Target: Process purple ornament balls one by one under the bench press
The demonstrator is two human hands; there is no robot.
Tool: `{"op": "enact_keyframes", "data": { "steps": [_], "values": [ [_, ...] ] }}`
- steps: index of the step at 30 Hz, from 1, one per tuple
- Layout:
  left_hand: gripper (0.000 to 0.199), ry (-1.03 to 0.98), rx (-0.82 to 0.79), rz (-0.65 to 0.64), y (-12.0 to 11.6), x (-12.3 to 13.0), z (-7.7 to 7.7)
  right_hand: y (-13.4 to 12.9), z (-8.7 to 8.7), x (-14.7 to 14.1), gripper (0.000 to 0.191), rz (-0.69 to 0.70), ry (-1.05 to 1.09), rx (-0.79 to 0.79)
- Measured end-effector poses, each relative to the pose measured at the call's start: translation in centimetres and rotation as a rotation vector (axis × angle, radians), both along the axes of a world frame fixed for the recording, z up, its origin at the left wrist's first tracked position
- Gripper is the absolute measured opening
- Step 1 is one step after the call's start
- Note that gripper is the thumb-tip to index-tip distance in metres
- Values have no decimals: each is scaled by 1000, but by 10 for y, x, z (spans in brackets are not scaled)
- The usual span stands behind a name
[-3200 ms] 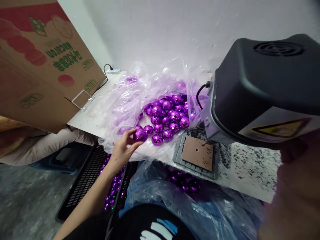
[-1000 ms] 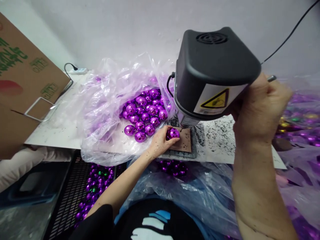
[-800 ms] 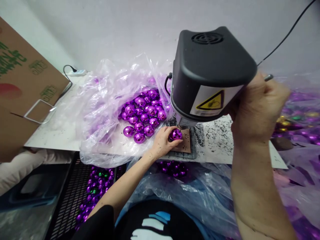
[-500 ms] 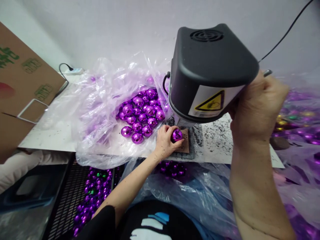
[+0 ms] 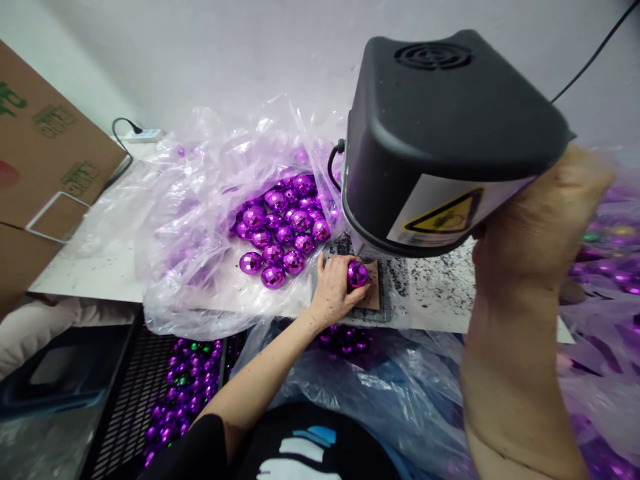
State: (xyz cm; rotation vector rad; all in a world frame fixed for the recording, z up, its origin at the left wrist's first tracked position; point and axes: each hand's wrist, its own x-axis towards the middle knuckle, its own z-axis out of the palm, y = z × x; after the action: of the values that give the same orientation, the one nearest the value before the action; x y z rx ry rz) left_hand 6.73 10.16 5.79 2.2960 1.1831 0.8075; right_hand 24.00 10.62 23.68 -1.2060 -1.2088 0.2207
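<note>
A shiny purple faceted ball (image 5: 357, 274) is held between the thumb and fingers of my left hand (image 5: 334, 285), over a brown pad (image 5: 371, 298) on the white table (image 5: 270, 305). Above and right of it looms a black machine head (image 5: 460, 120) with a yellow warning label. My right hand (image 5: 555, 200) is raised at the machine's right side; its fingers are hidden behind the housing. Left of my left hand, several purple balls (image 5: 273, 253) lie in an open clear plastic bag (image 5: 175, 267).
At the left stands a cardboard box (image 5: 45, 153), near a power strip (image 5: 145, 136). Below the table edge a black crate (image 5: 123, 400) holds small purple balls. More bagged balls (image 5: 615, 273) are at the right. A person's sleeve (image 5: 35, 327) shows at lower left.
The black machine head appears larger and further right, with my right hand shifted right beside it. My left hand still holds the purple ball over the pad, nearly in place.
</note>
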Motion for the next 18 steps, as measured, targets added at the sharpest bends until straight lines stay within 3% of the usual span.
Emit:
{"op": "enact_keyframes", "data": {
  "steps": [3,10,14,18],
  "values": [
    [43,2,-2,-5,0,0,0,-19,-2,-12,43,-106,-50,88],
    [39,-14,20,3,-1,0,-2,-70,-36,-32,27,-344,-121,-38],
    [40,0,36,10,-2,0,-2,-75,-51,-28,28,-319,-175,-6],
    [39,-7,48,19,-4,0,-1,-67,-51,-26,37,-340,-164,58]
  ]
}}
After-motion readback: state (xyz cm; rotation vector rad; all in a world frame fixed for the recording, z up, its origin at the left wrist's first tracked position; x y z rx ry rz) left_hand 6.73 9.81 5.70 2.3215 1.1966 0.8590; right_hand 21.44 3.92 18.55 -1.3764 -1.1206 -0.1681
